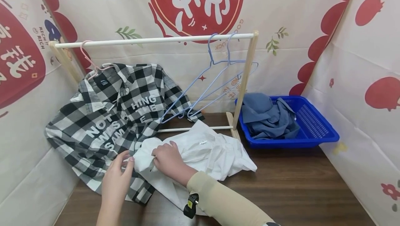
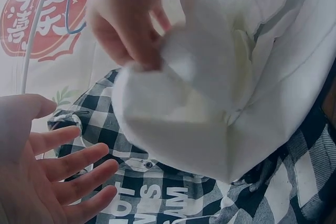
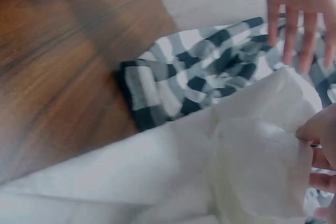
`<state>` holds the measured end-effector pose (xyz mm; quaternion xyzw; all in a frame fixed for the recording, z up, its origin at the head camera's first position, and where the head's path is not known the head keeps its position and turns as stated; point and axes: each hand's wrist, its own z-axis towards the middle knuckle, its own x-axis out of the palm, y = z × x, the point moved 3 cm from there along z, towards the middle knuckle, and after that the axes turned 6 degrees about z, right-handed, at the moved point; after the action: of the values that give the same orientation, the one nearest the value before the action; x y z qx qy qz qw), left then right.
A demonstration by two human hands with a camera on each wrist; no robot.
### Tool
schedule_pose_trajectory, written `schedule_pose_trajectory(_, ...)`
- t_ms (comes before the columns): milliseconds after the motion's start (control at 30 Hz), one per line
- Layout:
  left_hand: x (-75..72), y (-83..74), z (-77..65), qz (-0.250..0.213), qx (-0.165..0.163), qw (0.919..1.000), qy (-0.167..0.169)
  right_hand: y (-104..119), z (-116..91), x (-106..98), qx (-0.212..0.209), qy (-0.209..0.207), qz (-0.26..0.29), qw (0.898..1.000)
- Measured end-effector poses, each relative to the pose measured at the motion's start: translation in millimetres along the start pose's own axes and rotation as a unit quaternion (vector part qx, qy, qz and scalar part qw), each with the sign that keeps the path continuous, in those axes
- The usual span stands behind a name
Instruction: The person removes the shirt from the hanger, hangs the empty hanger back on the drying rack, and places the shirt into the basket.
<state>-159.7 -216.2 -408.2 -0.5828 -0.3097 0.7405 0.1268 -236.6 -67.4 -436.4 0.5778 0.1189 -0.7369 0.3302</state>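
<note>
A white garment (image 1: 215, 149) lies bunched on the table below the rack. My right hand (image 1: 170, 158) pinches its edge between thumb and fingers, as the right wrist view also shows with the white cloth (image 3: 262, 156). Beside the garment's left end is my left hand (image 1: 117, 177), its fingers spread and apart from the cloth; in the left wrist view the left palm (image 2: 31, 171) holds nothing. Behind both hands a black-and-white checked shirt (image 1: 147, 73) with white lettering hangs from a pink hanger (image 1: 89, 59), its lower part resting on the table.
A rack with a white rail (image 1: 156, 40) spans the back. Blue hangers (image 1: 210, 59) hang near its right post (image 1: 245, 80). To the right stands a blue basket (image 1: 318, 125) holding a blue-grey garment (image 1: 268, 118). Printed cloth walls (image 1: 353, 63) enclose the table (image 1: 300, 184).
</note>
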Motion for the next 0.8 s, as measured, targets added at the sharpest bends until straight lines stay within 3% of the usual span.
schedule_pose_trajectory(200,2.5,-4.4,0.5,-0.011,0.005,0.9999,0.004,-20,-2,-28,0.036,-0.024,0.112,0.993)
schedule_pose_trajectory(333,5.8,-11.5,0.1,-0.004,0.019,0.9995,0.025,-37,-6,-50,0.047,-0.043,0.156,0.986)
schedule_pose_trajectory(567,12.6,-23.0,0.5,0.012,0.039,0.9983,0.041,-68,-18,-81,0.060,-0.072,0.181,0.979)
schedule_pose_trajectory(800,23.7,-38.9,3.7,0.016,0.083,0.9957,0.038,-98,-33,-100,0.082,-0.078,0.196,0.974)
